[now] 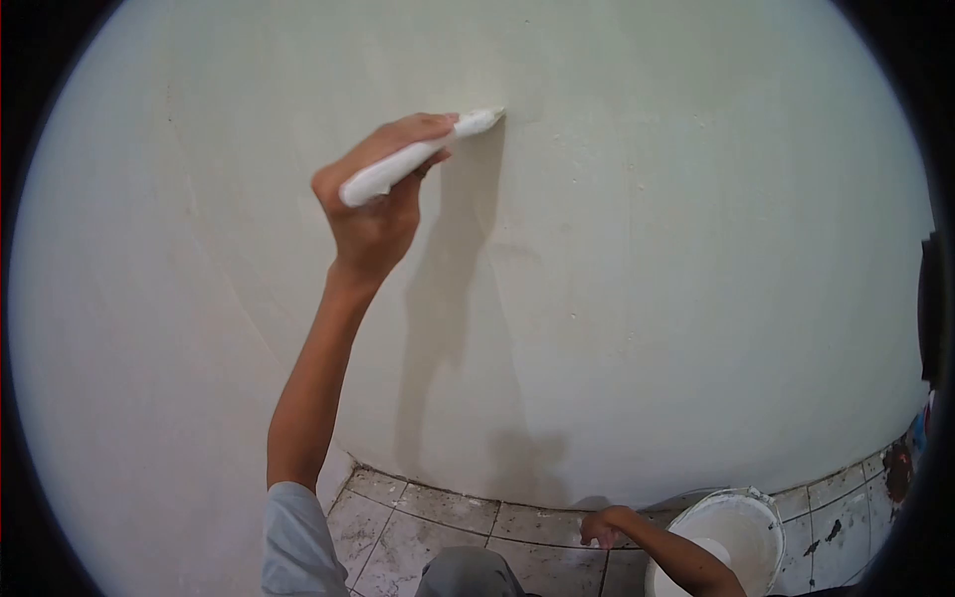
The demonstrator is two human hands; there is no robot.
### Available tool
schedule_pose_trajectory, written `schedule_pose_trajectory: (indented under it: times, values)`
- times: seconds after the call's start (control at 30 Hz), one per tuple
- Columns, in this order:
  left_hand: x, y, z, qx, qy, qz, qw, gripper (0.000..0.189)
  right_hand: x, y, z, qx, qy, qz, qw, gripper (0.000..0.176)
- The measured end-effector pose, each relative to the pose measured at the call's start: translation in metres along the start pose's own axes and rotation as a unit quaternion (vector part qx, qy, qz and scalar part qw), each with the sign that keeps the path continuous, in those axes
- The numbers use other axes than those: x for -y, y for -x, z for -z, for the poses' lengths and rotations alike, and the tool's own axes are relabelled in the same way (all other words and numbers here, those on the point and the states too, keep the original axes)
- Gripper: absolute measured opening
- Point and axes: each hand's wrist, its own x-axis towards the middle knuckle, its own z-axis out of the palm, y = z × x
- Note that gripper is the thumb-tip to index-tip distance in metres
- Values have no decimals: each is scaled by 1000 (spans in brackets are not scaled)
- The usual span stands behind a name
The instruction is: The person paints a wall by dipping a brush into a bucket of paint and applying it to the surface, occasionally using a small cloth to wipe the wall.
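My left hand [383, 189] is raised against the wall, its fingers wrapped round a paintbrush [388, 174] with a thick white handle. The brush slants up to the right, and its pale bristle tip touches the pale wall [637, 249]. Low down, my right hand [600, 527] hangs in front of the floor with its fingers curled in, and no object shows in it. Beside it stands a white bucket [771, 537], partly hidden by my right forearm.
Grey floor tiles [448, 522] with dark stains meet the foot of the wall. My knee [468, 572] shows at the bottom. A dark object [930, 308] stands at the right edge, with a dark red patch [898, 468] below. Shadows of my arm and brush fall on the wall.
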Motion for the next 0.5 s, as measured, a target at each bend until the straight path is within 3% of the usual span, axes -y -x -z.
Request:
schedule_pose_trajectory:
  times: [0.1,0.33,0.5]
  values:
    - [-5,38,-5,51,-130,-99,985,22,-2,-11,0,11,13,-11,1000,49]
    - [-87,144,-21,218,-6,107,970,18,8,7,1,-17,26,-19,999,43]
    - [-27,82,-11,96,-20,63,993,17,2,3,3,-10,9,-11,1000,39]
